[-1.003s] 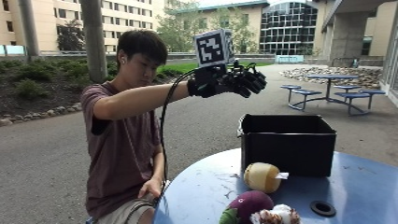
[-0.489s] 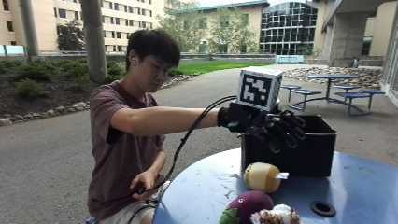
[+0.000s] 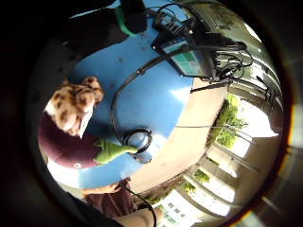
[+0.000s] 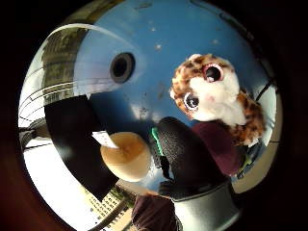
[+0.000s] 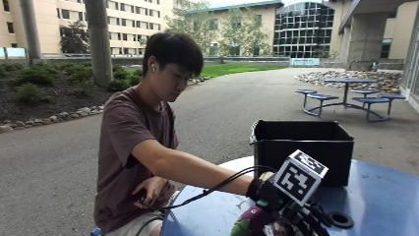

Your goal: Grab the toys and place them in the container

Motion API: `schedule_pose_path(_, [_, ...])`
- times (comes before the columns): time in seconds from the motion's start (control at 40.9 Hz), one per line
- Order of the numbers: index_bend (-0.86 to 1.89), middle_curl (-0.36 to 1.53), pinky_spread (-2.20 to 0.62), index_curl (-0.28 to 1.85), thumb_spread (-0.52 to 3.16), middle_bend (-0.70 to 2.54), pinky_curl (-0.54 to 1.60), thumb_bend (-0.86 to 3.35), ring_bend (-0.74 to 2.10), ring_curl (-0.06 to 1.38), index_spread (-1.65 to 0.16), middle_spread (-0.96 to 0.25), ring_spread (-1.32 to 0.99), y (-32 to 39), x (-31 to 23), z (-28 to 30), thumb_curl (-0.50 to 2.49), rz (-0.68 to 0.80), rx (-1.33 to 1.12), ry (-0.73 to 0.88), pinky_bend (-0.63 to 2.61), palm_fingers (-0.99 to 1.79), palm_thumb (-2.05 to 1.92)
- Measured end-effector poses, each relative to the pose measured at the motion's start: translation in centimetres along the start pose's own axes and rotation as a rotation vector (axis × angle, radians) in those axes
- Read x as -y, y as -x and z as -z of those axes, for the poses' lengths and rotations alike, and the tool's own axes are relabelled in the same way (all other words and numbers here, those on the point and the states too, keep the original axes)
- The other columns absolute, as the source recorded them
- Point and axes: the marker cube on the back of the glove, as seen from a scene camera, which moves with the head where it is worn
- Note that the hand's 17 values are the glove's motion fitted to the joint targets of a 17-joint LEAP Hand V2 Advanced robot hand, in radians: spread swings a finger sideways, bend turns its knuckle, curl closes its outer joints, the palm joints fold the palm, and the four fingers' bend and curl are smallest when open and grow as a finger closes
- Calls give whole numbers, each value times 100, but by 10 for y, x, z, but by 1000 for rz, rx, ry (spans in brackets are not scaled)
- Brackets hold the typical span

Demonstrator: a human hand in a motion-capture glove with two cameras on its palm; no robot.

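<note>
The leopard toy lies against a maroon plush on the blue table, near the black container. The right hand reaches down over them, arm extended, fingers spread, holding nothing.

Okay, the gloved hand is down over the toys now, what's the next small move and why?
Probably lower a little further and close the grip on the purple toy. The gloved right hand hovers just above it, beside the leopard plush, with nothing visibly held. The black container stands open behind, ready for the drop.
</note>
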Motion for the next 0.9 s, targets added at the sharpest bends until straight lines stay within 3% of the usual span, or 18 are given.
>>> schedule_pose_path(0.098, [-3, 29, 2, 8, 139, 20, 38, 15, 60, 24, -14, 7, 3, 5, 3, -31, 32, 20, 3, 54, 107, -12, 30])
schedule_pose_path(0.171, [-2, 33, -6, 6, 153, 31, 38, 30, 82, 30, -13, 3, -6, 9, 3, -42, 38, 28, 59, 33, 109, 15, 52])
schedule_pose_path(0.391, [-1, 43, -34, -2, 159, 55, 39, 45, 116, 40, -14, -6, -24, 8, 0, -49, 45, -7, 110, -36, 128, 58, 73])
schedule_pose_path(0.489, [9, 54, -42, -2, 158, 95, 33, 48, 132, 43, -15, -10, -28, 11, 1, -47, 46, -2, 95, -74, 108, 110, 77])
schedule_pose_path(0.587, [24, 60, -46, 3, 157, 113, 32, 49, 136, 46, -17, -12, -29, 12, 3, -45, 47, 44, 116, -115, 93, 131, 79])
schedule_pose_path(0.783, [65, 66, -44, 16, 171, 122, 34, 69, 140, 51, -20, -15, -28, 8, -4, -15, 51, 72, 192, -280, 88, 141, 89])
schedule_pose_path(0.856, [69, 69, -44, 18, 141, 122, 36, 59, 140, 52, -22, -18, -31, 10, -19, 15, 59, 119, 251, -373, 94, 111, 88])
schedule_pose_path(0.905, [72, 71, -43, 19, 132, 124, 38, 53, 140, 52, -24, -20, -32, 13, -31, 37, 61, 148, 264, -413, 96, 106, 81])
